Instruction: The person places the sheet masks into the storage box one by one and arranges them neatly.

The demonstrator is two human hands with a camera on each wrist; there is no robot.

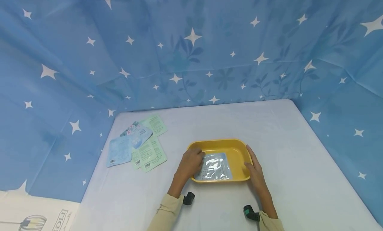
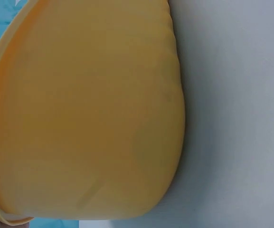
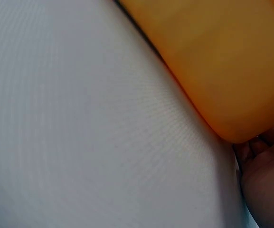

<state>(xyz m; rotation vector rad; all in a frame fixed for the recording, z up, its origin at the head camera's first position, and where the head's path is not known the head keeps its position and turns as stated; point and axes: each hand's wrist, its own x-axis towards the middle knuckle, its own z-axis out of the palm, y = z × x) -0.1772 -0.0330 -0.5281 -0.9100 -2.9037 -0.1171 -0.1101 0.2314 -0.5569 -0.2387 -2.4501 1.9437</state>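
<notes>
A yellow plastic tray [image 1: 237, 159] sits on the white-covered table in the head view. Inside it, toward the left, lies a shiny silvery-blue sheet mask packet [image 1: 213, 168]. My left hand [image 1: 191, 163] reaches over the tray's left rim, its curled fingers holding the packet's left side; the fingertips are partly hidden. On the right end, my right hand [image 1: 255, 168] grips the tray, thumb inside and fingers along the outer wall. The left wrist view is mostly filled by the tray's outer wall [image 2: 89, 114]. In the right wrist view, my right hand [image 3: 267, 175] touches the tray's corner.
Several pale green and blue sheet mask packets [image 1: 140, 143] lie overlapping on the table left of the tray. A blue curtain with white stars [image 1: 191, 68] hangs behind the table and along its sides. Small black wrist cameras [image 1: 189, 198] sit at both sleeves.
</notes>
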